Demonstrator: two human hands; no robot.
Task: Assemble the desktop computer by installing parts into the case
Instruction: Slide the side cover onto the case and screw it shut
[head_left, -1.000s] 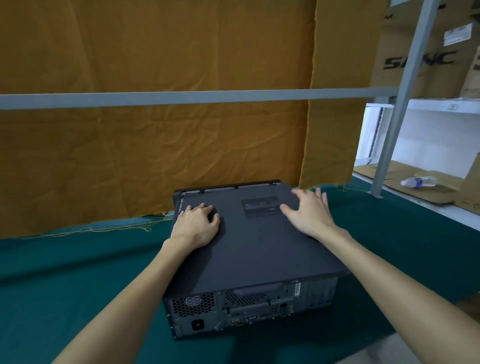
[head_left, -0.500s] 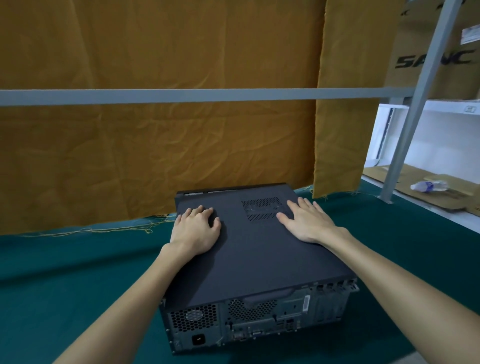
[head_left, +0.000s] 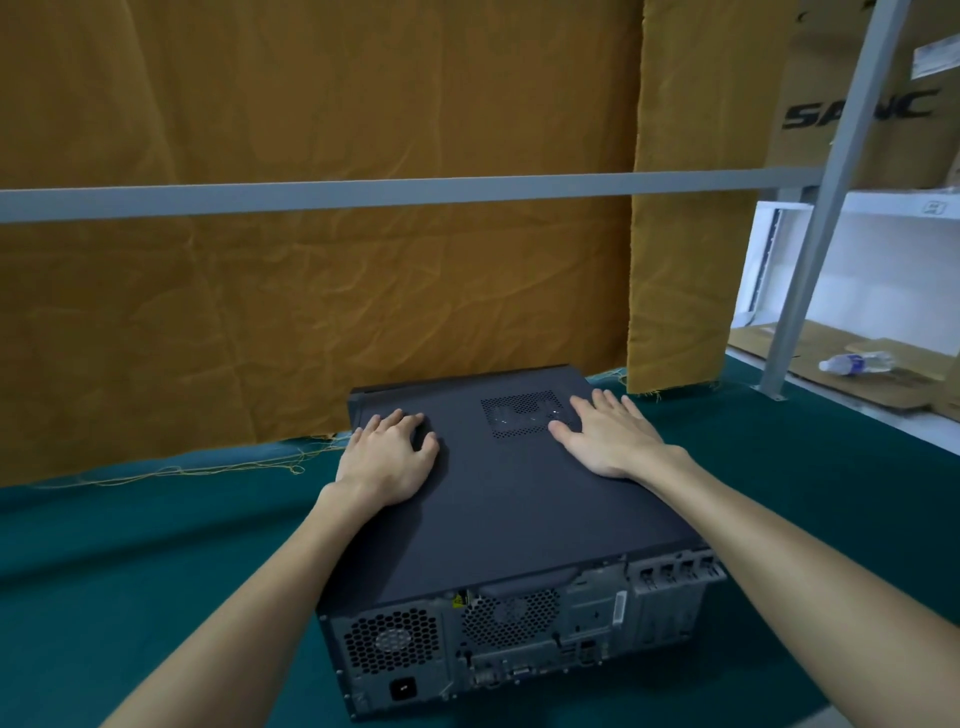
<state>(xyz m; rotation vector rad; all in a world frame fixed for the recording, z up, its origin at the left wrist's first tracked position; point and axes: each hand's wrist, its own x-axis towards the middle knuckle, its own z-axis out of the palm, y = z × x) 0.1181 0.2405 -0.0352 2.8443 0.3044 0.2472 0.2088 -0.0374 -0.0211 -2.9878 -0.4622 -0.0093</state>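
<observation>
Computer case (head_left: 509, 525) lies flat on the green table cloth (head_left: 130, 561), rear panel toward the camera. Left hand (head_left: 387, 460) rests on the cover's far left, fingers slightly bent, gripping nothing. Right hand (head_left: 610, 439) lies flat, fingers spread, just right of the vent grille (head_left: 522, 413).

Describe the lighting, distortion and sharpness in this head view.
Head view: dim and even over the case cover, with soft shadows under the left hand and right hand; the shelf area at right is washed out; wide-angle bending bows the grey rail; rear ports look slightly soft.
</observation>
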